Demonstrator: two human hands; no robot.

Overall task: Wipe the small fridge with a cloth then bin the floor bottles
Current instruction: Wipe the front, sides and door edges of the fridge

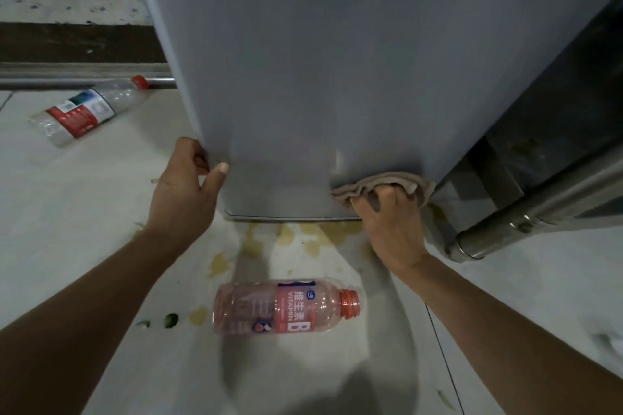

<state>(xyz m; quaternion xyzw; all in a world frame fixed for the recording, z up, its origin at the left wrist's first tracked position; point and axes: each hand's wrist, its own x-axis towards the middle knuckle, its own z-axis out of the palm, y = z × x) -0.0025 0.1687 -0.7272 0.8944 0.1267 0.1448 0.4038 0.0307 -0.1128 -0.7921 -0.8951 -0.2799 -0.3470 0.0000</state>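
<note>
Pink bottle (285, 308) lies on open floor (101, 212) below the fridge (320, 77).

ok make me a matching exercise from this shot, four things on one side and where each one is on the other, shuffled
Things:
1. cloth
2. pink bottle
3. clear bottle
4. left hand

Places:
A. lying on the floor left of the fridge
B. gripping the fridge's lower left edge
C. bunched in the right hand against the fridge's lower right
D. lying on the floor in front of the fridge

Pairs: 1-C, 2-D, 3-A, 4-B
</note>
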